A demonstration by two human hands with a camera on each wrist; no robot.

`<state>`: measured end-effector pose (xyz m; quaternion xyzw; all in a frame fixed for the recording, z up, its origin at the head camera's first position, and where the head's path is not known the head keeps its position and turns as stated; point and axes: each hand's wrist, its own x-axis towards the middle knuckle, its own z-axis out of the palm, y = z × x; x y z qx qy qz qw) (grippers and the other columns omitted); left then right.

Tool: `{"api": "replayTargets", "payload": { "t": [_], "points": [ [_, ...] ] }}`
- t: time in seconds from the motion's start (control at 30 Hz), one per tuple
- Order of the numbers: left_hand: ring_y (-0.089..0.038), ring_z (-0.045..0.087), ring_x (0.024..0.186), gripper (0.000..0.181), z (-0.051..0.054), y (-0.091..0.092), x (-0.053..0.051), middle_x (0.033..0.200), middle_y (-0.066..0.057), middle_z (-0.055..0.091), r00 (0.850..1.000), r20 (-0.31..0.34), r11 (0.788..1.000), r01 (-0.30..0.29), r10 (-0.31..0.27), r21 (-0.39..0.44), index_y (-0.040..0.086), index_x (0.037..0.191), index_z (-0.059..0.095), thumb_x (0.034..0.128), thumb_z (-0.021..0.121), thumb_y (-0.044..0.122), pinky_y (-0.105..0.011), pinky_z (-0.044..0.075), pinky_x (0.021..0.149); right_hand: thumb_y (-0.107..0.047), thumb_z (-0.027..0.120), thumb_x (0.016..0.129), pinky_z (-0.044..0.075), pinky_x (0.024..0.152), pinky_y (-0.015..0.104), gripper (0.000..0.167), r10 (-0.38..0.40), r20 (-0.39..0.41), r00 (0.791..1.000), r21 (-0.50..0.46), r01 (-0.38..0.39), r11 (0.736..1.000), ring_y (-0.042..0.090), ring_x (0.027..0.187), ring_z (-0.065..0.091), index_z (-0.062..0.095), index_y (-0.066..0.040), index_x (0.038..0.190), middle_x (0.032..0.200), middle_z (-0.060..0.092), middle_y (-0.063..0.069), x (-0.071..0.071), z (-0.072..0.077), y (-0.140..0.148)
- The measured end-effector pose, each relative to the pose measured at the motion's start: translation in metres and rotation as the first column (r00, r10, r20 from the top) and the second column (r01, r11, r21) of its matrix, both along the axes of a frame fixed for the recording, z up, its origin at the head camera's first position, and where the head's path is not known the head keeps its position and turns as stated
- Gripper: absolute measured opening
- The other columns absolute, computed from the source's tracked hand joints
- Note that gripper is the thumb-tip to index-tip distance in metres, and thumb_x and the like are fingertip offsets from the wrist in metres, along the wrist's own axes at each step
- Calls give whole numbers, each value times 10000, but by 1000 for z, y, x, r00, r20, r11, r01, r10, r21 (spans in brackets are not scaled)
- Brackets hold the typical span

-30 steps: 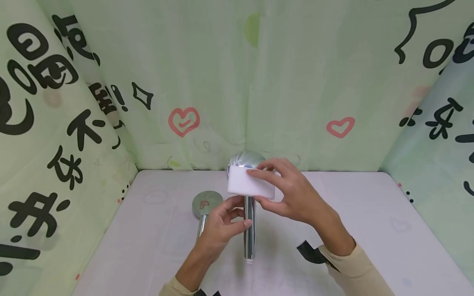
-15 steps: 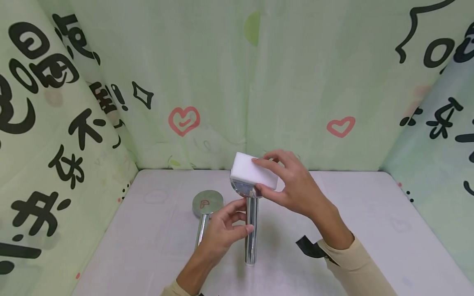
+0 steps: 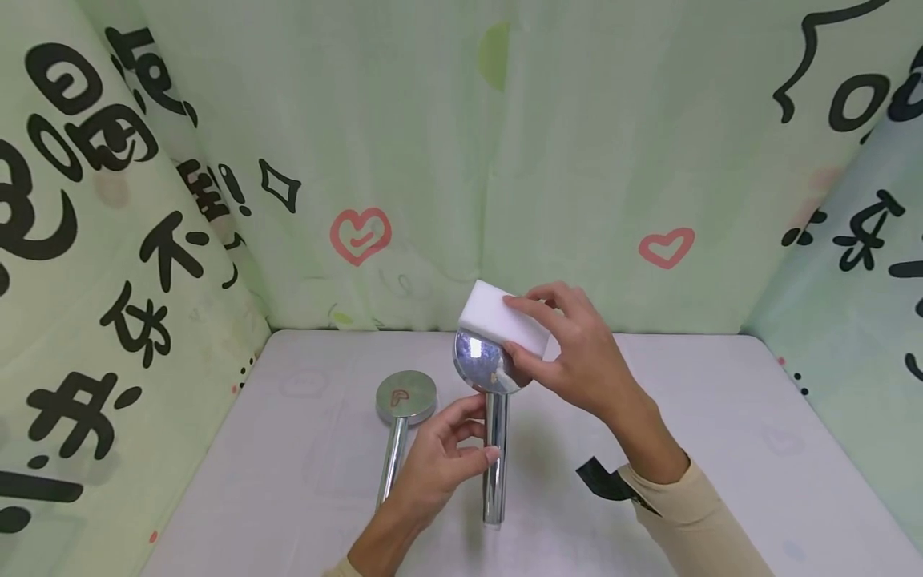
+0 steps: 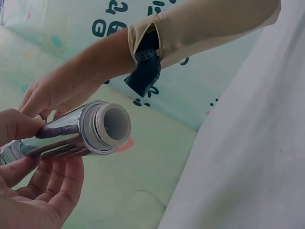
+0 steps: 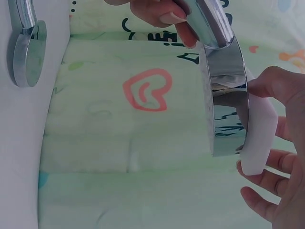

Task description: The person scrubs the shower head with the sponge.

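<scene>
A chrome handheld shower head is held upright above the table, its rounded back showing in the head view. My left hand grips its handle between thumb and fingers. The handle's threaded end with a white opening points toward the left wrist camera. A white sponge block is pinched by my right hand and lies against the upper part of the shower head. The right wrist view shows the sponge bent along the head's chrome surface.
A second shower head lies on the white-covered table, left of the held one and partly behind my left arm. Green printed curtains surround the table at the back and sides. A black strap sticks out at the right sleeve.
The sponge has moved up and slightly right over the shower head, uncovering its lower back. The shower head has tilted and shifted slightly down and right. My left hand keeps its grip.
</scene>
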<state>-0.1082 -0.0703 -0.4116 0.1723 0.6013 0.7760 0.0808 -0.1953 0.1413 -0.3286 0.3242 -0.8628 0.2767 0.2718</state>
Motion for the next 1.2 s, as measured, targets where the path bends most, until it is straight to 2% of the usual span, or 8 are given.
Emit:
{"api": "replayTargets", "payload": {
  "t": [0.17, 0.37, 0.6, 0.83, 0.93, 1.07, 1.2],
  "points": [
    [-193, 591, 1050, 599, 3, 0, -5, 1290, -137, 563, 1000, -11, 1000, -17, 17, -21, -35, 1424, 509, 853, 690, -72, -230, 561, 810, -265, 810, 823, 554, 741, 381, 511, 83, -28, 996, 22, -83, 996, 234, 1104, 520, 681, -180, 1310, 1248, 585, 53, 2, 1, -1],
    [-212, 585, 1068, 574, 6, -3, -9, 1339, -123, 557, 999, 24, 999, -25, 26, -32, 13, 1417, 530, 870, 689, -56, -252, 569, 834, -256, 797, 814, 520, 768, 359, 521, 159, -57, 986, 44, -157, 987, 216, 1094, 523, 679, -204, 1319, 1222, 588, 41, 6, -1, -1],
    [-223, 576, 1063, 554, 7, -5, -14, 1329, -141, 558, 999, 28, 998, -44, 46, -53, 18, 1409, 535, 883, 702, -25, -239, 555, 824, -251, 795, 804, 507, 743, 343, 526, 182, -69, 981, 86, -176, 981, 222, 1091, 524, 677, -220, 1316, 1213, 604, 33, 11, -5, 0],
    [-245, 563, 1042, 490, 10, -7, -19, 1224, -120, 570, 996, 20, 993, -88, 90, -78, 37, 1373, 552, 908, 704, 7, -231, 546, 819, -276, 789, 815, 502, 805, 371, 537, 218, -73, 973, 138, -207, 969, 236, 1129, 534, 668, -216, 1334, 1235, 605, 41, 15, -6, 4],
    [-246, 553, 1049, 493, 12, -8, -19, 1194, -100, 565, 993, 43, 991, -103, 107, -80, 68, 1386, 554, 918, 706, 28, -230, 555, 817, -293, 783, 825, 498, 818, 368, 530, 235, -74, 969, 152, -222, 963, 229, 1128, 539, 666, -213, 1336, 1243, 607, 39, 16, -7, 7],
    [-248, 550, 1048, 489, 13, -9, -18, 1183, -95, 560, 992, 63, 992, -104, 108, -70, 78, 1383, 564, 919, 707, 31, -229, 555, 818, -310, 779, 835, 505, 821, 365, 529, 246, -85, 966, 157, -231, 960, 222, 1128, 544, 662, -215, 1342, 1247, 610, 39, 16, -8, 8],
    [-254, 556, 1044, 484, 13, -9, -17, 1211, -120, 569, 994, 45, 993, -96, 99, -64, 42, 1365, 569, 904, 712, 10, -225, 551, 819, -321, 779, 839, 500, 814, 372, 537, 241, -93, 966, 140, -227, 964, 227, 1114, 543, 656, -216, 1351, 1236, 610, 47, 15, -8, 8]
  ]
}}
